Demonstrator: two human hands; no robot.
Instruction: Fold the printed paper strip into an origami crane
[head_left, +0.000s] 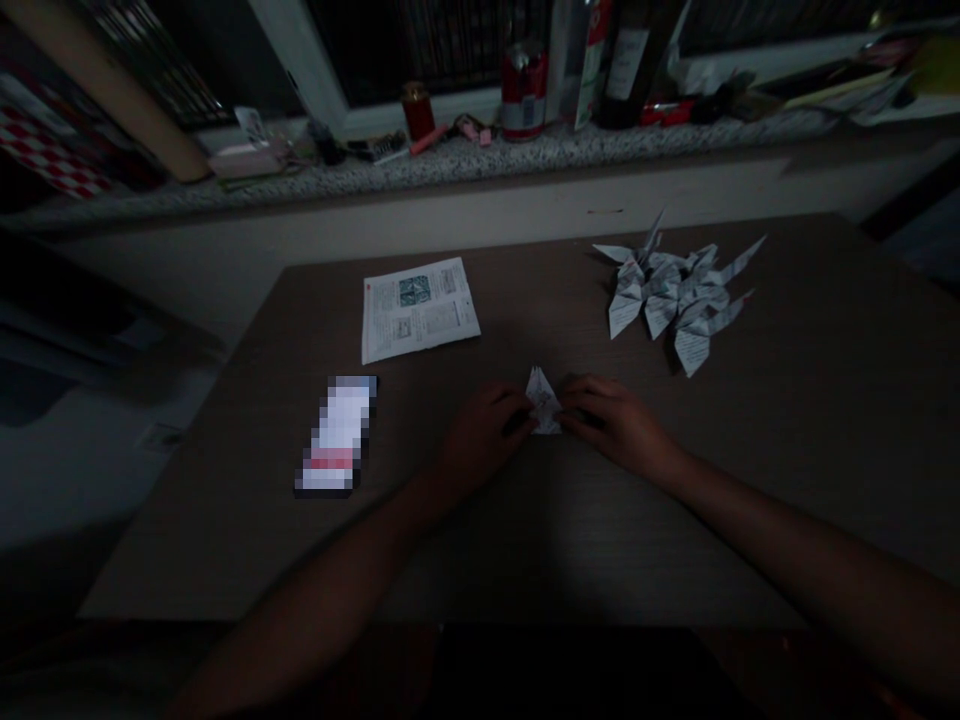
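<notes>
A small folded paper (544, 402), printed and kite-like with its narrow tips pointing away from me, lies on the table between my hands. My left hand (491, 425) has its thumb and fingers closed on the paper's left edge. On the right edge, my right hand (611, 418) grips with thumb and fingertips, its other fingers curled close by. Several folded paper cranes (675, 295) of printed paper stand in a cluster at the back right. A flat printed sheet (420, 310) rests behind my left hand.
A phone (337, 435) with a lit, blurred screen lies left on the brown table (247, 420). Behind the table, a granite windowsill (300, 182) bears a red can (523, 92), a dark bottle (626, 65), a small jar (418, 112) and clutter. The room is dim.
</notes>
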